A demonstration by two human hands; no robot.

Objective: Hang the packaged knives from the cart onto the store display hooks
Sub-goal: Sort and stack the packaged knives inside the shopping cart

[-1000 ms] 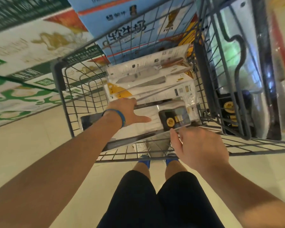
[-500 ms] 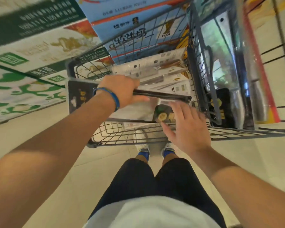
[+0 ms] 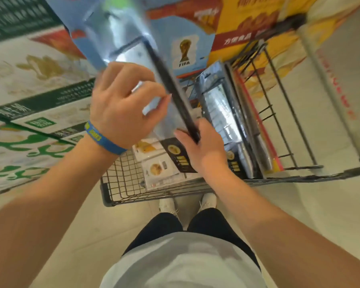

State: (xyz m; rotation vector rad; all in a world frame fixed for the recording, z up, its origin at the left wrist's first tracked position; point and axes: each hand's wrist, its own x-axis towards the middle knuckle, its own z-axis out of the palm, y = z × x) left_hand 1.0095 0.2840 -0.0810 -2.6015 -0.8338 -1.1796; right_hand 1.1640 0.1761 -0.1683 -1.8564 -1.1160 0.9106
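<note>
While the left hand (image 3: 123, 107) grips the packaged knife (image 3: 133, 53) at mid-length, fingers curled round it, the right hand (image 3: 204, 148) pinches its lower end. The pack's long axis rises up and away from the right hand, above the cart (image 3: 121, 179). No display hooks are in view.

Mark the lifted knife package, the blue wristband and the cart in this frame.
lifted knife package (image 3: 131, 53), head view, its clear front.
blue wristband (image 3: 102, 139), head view, middle of the band on the left wrist.
cart (image 3: 121, 181), head view, its near wire wall.
</note>
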